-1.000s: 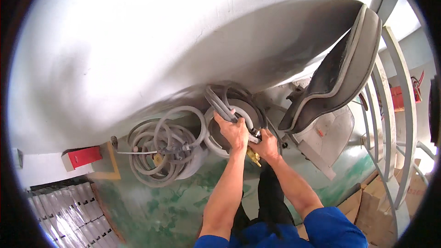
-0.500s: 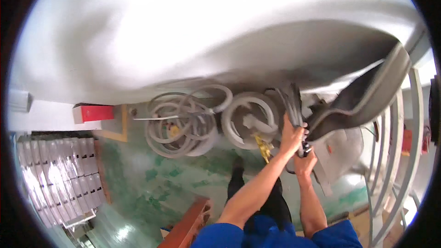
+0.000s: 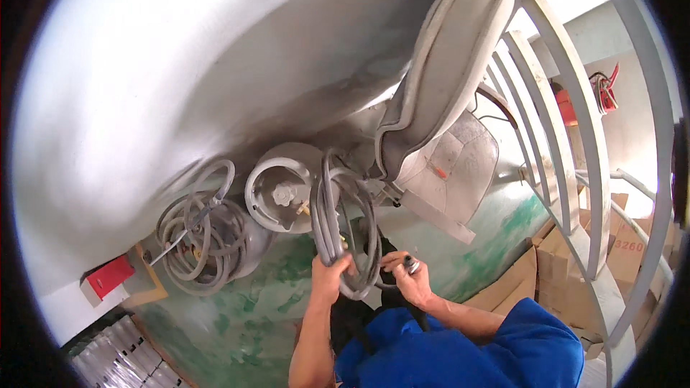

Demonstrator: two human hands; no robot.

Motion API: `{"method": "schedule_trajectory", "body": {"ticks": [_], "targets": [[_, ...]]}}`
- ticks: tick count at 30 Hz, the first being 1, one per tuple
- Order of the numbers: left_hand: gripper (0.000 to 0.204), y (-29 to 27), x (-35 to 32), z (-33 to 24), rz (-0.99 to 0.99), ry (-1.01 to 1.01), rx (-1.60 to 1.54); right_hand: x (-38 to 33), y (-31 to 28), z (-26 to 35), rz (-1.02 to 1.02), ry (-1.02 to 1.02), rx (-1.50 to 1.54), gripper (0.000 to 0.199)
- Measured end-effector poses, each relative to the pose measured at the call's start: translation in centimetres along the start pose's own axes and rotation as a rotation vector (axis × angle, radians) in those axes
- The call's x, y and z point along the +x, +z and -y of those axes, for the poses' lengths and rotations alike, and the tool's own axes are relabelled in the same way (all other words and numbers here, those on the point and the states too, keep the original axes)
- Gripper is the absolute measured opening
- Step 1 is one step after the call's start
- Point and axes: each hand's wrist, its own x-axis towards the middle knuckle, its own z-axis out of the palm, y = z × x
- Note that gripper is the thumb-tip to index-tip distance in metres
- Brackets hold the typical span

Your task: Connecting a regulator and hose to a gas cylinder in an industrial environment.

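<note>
My left hand (image 3: 327,280) is closed around the lower part of a coiled grey hose (image 3: 327,219), whose loops hang upright in front of my legs. Just right of the coil, my right hand (image 3: 411,286) grips a short dark fitting with a metal end (image 3: 410,264); whether it joins the hose is hidden by the fingers. Behind the coil stands a grey gas cylinder (image 3: 259,197) with a round collar and a valve inside. A second tangle of grey hose (image 3: 198,244) is draped over another cylinder to the left.
A worn padded office chair (image 3: 449,72) stands against the wall at the right, a small orange-red object (image 3: 438,171) on its seat. White railings (image 3: 568,100) run along the right side, beside cardboard boxes (image 3: 568,273). A red box (image 3: 109,278) sits at the left.
The view has turned right. My hands have come away from beside the chair, closer to my body, with the hose coil now opened into wide loops. My right hand has moved apart from the left.
</note>
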Motion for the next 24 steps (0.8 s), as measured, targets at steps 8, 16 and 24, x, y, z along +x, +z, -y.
{"method": "schedule_trajectory", "body": {"ticks": [8, 16, 24], "targets": [[0.041, 1.9, -6.9, 0.5, 0.207, -0.299, 0.287, -2.3, 5.0, 5.2, 0.001, 0.227, 0.405, 0.028], [0.057, -1.0, -11.9, 5.2, 0.257, -0.097, 0.470, -5.2, 4.1, 9.3, 0.447, 0.009, 0.131, 0.035], [0.048, -2.1, -18.9, 0.4, 0.093, -0.315, 0.277, 13.0, -15.1, 1.7, -0.432, -0.214, -0.544, 0.033]]}}
